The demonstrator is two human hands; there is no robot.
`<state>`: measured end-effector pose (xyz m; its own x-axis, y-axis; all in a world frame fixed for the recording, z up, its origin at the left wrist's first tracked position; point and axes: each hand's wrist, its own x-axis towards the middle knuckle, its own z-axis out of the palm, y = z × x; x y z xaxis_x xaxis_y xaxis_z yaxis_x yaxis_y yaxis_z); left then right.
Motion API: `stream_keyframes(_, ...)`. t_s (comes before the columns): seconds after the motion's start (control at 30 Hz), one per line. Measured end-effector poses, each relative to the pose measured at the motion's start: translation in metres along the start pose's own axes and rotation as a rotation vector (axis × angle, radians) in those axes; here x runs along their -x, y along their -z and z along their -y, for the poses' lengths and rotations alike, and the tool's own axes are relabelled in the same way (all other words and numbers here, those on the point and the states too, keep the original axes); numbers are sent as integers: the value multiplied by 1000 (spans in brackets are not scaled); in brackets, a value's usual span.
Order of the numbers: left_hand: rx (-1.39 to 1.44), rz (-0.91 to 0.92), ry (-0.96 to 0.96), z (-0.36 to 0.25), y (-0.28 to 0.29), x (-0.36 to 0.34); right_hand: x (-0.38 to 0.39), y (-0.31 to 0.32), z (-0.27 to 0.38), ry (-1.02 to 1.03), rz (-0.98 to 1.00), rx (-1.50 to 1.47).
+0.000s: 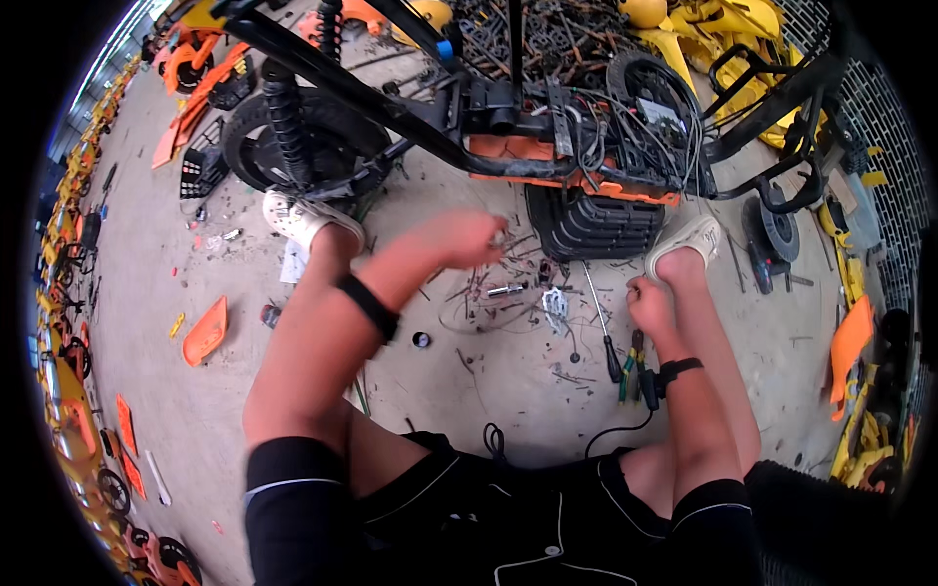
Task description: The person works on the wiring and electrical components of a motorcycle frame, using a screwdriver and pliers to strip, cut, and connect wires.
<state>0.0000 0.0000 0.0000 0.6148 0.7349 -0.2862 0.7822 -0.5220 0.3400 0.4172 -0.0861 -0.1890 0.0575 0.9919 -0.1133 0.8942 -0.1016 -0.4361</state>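
My left hand (474,240) is raised over the littered floor in front of the scooter frame (371,93), and motion smears its fingers. My right hand (652,303) is low beside my right shoe (684,246), its fingers curled; whatever they may hold is hidden. Below it on the floor lie green-handled pliers (630,369) and a long screwdriver (610,354) with a dark handle. Between my hands are a metal socket (505,290), a crumpled clear wrapper (555,309) and several scattered screws. Above them, loose cables (601,132) hang over an orange panel (518,156) and a black ribbed box (604,225).
A black wheel (303,142) with a shock absorber (285,127) stands at the left. An orange shell piece (206,332) lies to my left, a small wheel (779,230) to the right. Metal scrap (547,39) and yellow panels (733,24) are heaped at the back.
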Motion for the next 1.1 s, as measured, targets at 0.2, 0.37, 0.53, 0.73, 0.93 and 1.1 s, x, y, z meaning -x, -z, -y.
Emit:
stream_keyframes(0.2,196,-111,-131,2,81,44,16,36,-28,24,-62,18)
stream_keyframes(0.37,337,-123,-148,-7,125,34,-17,16,-7,-4,-72,-31)
stream_keyframes(0.53,832,-200,-244,-17,79,7,-13,9,32,-53,156,-8)
stream_keyframes(0.73,975,-97,-213,-2,27,-3,18,-8,43,-211,364,287)
stream_keyframes(0.93,856,-93,-118,-16,23,18,33,-7,26,-199,692,487)
stream_keyframes(1.1,834,-239,-41,-19,47,21,39,-17,19,-118,837,547)
